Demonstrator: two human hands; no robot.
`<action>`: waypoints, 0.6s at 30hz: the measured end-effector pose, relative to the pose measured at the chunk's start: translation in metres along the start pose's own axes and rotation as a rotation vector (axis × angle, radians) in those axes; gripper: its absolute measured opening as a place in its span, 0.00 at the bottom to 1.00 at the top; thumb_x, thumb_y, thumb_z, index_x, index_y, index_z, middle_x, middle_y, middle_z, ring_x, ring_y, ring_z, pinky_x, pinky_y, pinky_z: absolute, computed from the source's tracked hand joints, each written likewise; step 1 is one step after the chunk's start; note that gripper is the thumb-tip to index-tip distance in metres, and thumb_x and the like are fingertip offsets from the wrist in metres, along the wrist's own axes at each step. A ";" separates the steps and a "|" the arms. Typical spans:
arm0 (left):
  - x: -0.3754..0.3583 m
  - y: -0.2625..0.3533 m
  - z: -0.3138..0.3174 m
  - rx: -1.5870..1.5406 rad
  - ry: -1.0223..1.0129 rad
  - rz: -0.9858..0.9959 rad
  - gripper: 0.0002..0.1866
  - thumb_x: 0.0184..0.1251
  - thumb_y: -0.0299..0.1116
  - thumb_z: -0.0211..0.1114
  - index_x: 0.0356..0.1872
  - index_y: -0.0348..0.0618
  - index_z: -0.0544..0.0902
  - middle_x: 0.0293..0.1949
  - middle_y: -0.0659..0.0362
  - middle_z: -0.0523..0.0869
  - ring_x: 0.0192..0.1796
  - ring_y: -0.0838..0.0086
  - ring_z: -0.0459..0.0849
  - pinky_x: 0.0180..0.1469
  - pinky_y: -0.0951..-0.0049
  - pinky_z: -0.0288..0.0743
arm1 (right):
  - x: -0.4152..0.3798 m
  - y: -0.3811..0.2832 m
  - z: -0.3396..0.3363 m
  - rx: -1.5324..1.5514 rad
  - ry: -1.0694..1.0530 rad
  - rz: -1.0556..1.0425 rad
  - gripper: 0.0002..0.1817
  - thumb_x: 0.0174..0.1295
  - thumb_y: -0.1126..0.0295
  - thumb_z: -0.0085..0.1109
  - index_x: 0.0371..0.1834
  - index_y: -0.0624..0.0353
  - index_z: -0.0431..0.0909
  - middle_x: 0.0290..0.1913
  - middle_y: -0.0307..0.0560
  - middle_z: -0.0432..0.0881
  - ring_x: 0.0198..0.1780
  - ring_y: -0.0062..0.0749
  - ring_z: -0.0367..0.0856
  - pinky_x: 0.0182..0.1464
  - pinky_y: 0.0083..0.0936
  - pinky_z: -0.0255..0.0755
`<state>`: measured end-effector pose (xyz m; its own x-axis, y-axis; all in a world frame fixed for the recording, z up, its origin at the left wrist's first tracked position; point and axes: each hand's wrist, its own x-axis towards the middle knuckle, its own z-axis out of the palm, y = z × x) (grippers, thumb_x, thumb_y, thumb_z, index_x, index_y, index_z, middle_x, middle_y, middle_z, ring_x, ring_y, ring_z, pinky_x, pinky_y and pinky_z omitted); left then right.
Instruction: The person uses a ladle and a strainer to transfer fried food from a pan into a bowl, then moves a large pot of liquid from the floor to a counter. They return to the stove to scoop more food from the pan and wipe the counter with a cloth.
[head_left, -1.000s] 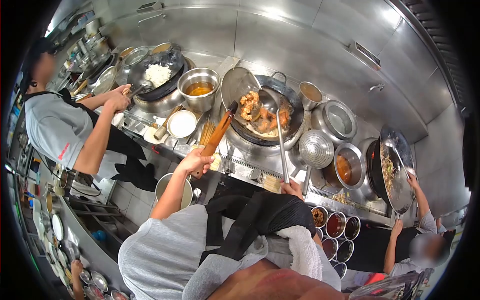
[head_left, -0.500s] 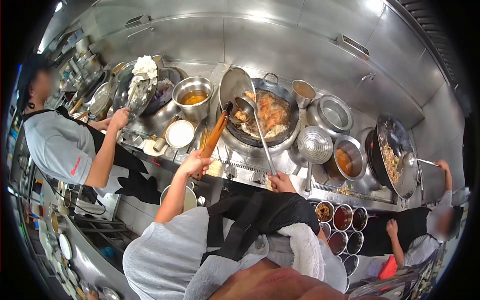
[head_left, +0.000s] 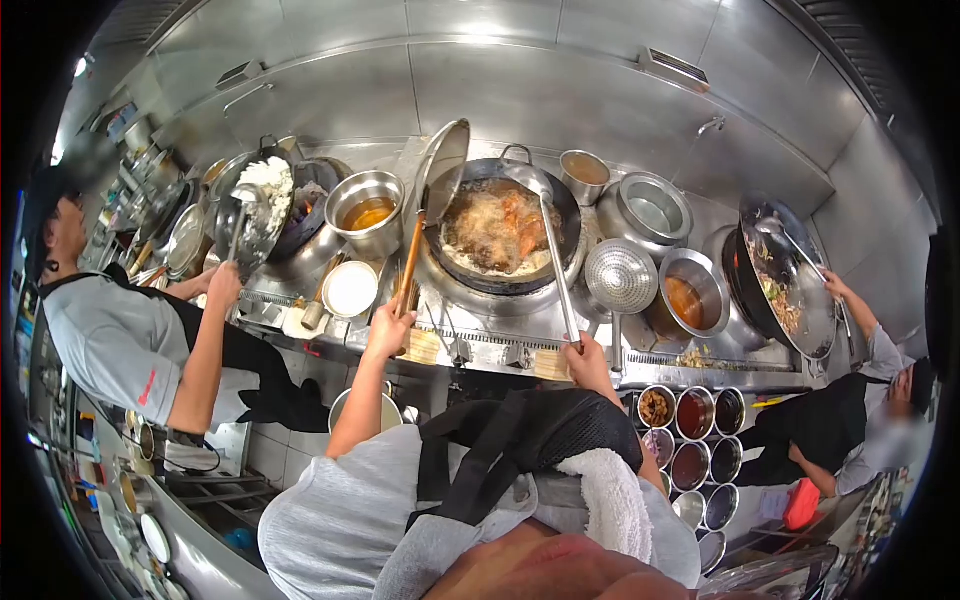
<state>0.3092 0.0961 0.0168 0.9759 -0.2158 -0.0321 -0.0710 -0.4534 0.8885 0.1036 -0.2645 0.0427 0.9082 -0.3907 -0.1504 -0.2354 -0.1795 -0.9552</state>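
My left hand point(head_left: 390, 328) is wrapped round the wooden handle of a round strainer point(head_left: 441, 170), which is tilted on edge at the left rim of the large wok. My right hand point(head_left: 586, 360) grips the long metal handle of a ladle point(head_left: 530, 180), whose bowl is over the far side of the wok. Inside the wok point(head_left: 573, 215), orange-brown food point(head_left: 500, 230) lies in bubbling oil. To the wok's left are a metal pot of amber liquid point(head_left: 367, 214) and a white-filled bowl point(head_left: 350, 289).
A perforated skimmer point(head_left: 620, 276) and a pot of orange liquid point(head_left: 697, 297) stand right of the wok. Sauce containers point(head_left: 694, 414) are at lower right. One co-worker point(head_left: 130, 330) tosses white food at left; another point(head_left: 840, 410) works a wok point(head_left: 812, 335) at right.
The strainer has turned more upright, and pieces near it are no longer on it or the ladle. My right hand has moved the ladle toward the wok's far rim. The oil bubbles more.
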 end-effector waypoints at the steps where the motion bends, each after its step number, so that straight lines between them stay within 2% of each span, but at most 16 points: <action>1: -0.002 0.005 -0.005 -0.066 -0.010 -0.021 0.25 0.61 0.30 0.68 0.61 0.37 0.78 0.33 0.53 0.87 0.34 0.69 0.84 0.41 0.68 0.76 | 0.000 0.006 -0.006 0.004 0.007 0.006 0.09 0.63 0.69 0.60 0.39 0.64 0.75 0.17 0.37 0.70 0.15 0.22 0.65 0.18 0.28 0.59; 2: -0.005 0.014 -0.011 -0.132 -0.019 -0.044 0.24 0.61 0.29 0.68 0.60 0.37 0.78 0.30 0.57 0.86 0.30 0.73 0.82 0.37 0.71 0.75 | 0.002 0.014 -0.014 -0.091 0.026 -0.053 0.09 0.63 0.69 0.60 0.39 0.65 0.76 0.17 0.36 0.69 0.16 0.21 0.64 0.20 0.27 0.59; 3: -0.009 0.023 -0.016 -0.227 -0.079 -0.097 0.22 0.63 0.26 0.66 0.60 0.40 0.79 0.24 0.66 0.79 0.22 0.82 0.73 0.26 0.76 0.70 | 0.004 0.021 -0.020 -0.187 0.043 -0.112 0.09 0.63 0.70 0.60 0.39 0.65 0.76 0.17 0.35 0.68 0.18 0.19 0.63 0.22 0.26 0.59; 4: -0.011 0.025 -0.017 -0.225 -0.083 -0.096 0.22 0.63 0.26 0.66 0.60 0.40 0.79 0.24 0.66 0.79 0.22 0.82 0.73 0.26 0.76 0.70 | 0.005 0.023 -0.025 -0.284 0.060 -0.174 0.09 0.63 0.71 0.60 0.39 0.66 0.76 0.18 0.34 0.68 0.20 0.18 0.62 0.24 0.26 0.58; 5: -0.014 0.025 -0.018 -0.256 -0.072 -0.110 0.22 0.63 0.26 0.66 0.60 0.40 0.79 0.23 0.67 0.76 0.20 0.83 0.70 0.22 0.76 0.67 | 0.003 0.025 -0.027 -0.291 0.049 -0.136 0.11 0.62 0.69 0.61 0.38 0.67 0.75 0.17 0.38 0.67 0.21 0.23 0.63 0.26 0.29 0.61; 6: -0.018 0.025 -0.018 -0.287 -0.060 -0.124 0.21 0.64 0.25 0.65 0.60 0.41 0.79 0.21 0.68 0.74 0.18 0.85 0.67 0.19 0.77 0.64 | 0.000 0.028 -0.028 -0.288 0.052 -0.135 0.11 0.62 0.69 0.61 0.38 0.67 0.75 0.17 0.38 0.67 0.21 0.23 0.63 0.26 0.29 0.61; 7: -0.022 0.026 -0.017 -0.288 -0.068 -0.105 0.22 0.64 0.25 0.66 0.61 0.42 0.78 0.21 0.68 0.73 0.18 0.84 0.68 0.17 0.77 0.63 | -0.005 0.030 -0.028 -0.313 0.080 -0.170 0.12 0.61 0.69 0.61 0.38 0.67 0.75 0.17 0.40 0.66 0.20 0.28 0.63 0.27 0.31 0.61; 8: -0.025 0.024 -0.016 -0.287 -0.069 -0.104 0.22 0.64 0.25 0.66 0.61 0.42 0.78 0.21 0.68 0.73 0.18 0.84 0.68 0.17 0.77 0.63 | -0.006 0.031 -0.028 -0.337 0.108 -0.205 0.13 0.60 0.68 0.62 0.38 0.67 0.75 0.17 0.43 0.66 0.20 0.32 0.63 0.27 0.33 0.62; 9: -0.027 0.020 -0.015 -0.310 -0.071 -0.107 0.23 0.64 0.25 0.66 0.61 0.42 0.78 0.21 0.68 0.73 0.18 0.84 0.68 0.17 0.77 0.63 | -0.004 0.032 -0.029 -0.337 0.109 -0.204 0.13 0.60 0.68 0.62 0.38 0.67 0.75 0.17 0.43 0.66 0.20 0.32 0.63 0.27 0.33 0.62; 11: -0.029 0.015 -0.009 -0.358 -0.070 -0.139 0.24 0.64 0.26 0.67 0.62 0.42 0.77 0.21 0.68 0.74 0.18 0.84 0.68 0.18 0.77 0.64 | 0.000 0.037 -0.034 -0.480 0.152 -0.196 0.14 0.59 0.67 0.61 0.40 0.67 0.75 0.20 0.55 0.73 0.23 0.50 0.73 0.31 0.42 0.67; 12: -0.029 0.011 -0.007 -0.360 -0.071 -0.146 0.24 0.64 0.26 0.67 0.62 0.42 0.77 0.21 0.68 0.74 0.18 0.84 0.68 0.18 0.77 0.64 | 0.005 0.039 -0.035 -0.483 0.148 -0.190 0.14 0.59 0.67 0.61 0.40 0.67 0.75 0.20 0.55 0.73 0.23 0.50 0.73 0.31 0.42 0.67; 14: -0.028 0.013 -0.005 -0.269 -0.070 -0.066 0.21 0.66 0.25 0.66 0.61 0.39 0.77 0.19 0.67 0.72 0.17 0.84 0.67 0.18 0.77 0.62 | 0.022 0.031 -0.035 -0.700 0.254 -0.122 0.13 0.59 0.67 0.60 0.40 0.66 0.75 0.28 0.64 0.80 0.33 0.61 0.81 0.37 0.49 0.72; 15: -0.029 0.016 -0.005 -0.261 -0.068 -0.066 0.22 0.65 0.25 0.66 0.61 0.40 0.77 0.20 0.68 0.72 0.17 0.84 0.67 0.19 0.77 0.62 | 0.028 0.021 -0.038 -0.766 0.219 -0.014 0.14 0.59 0.65 0.59 0.42 0.64 0.76 0.34 0.68 0.82 0.40 0.65 0.81 0.42 0.54 0.73; 18: -0.030 0.023 -0.004 -0.278 -0.055 -0.100 0.23 0.65 0.25 0.66 0.62 0.41 0.77 0.21 0.68 0.72 0.18 0.84 0.66 0.19 0.77 0.63 | 0.041 0.016 -0.049 -0.870 0.225 -0.043 0.14 0.60 0.64 0.58 0.44 0.62 0.76 0.33 0.66 0.83 0.38 0.64 0.81 0.42 0.54 0.74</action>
<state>0.2788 0.0954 0.0394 0.9620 -0.2321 -0.1438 0.0915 -0.2221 0.9707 0.1199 -0.3273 0.0334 0.8542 -0.5195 0.0219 -0.4652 -0.7824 -0.4141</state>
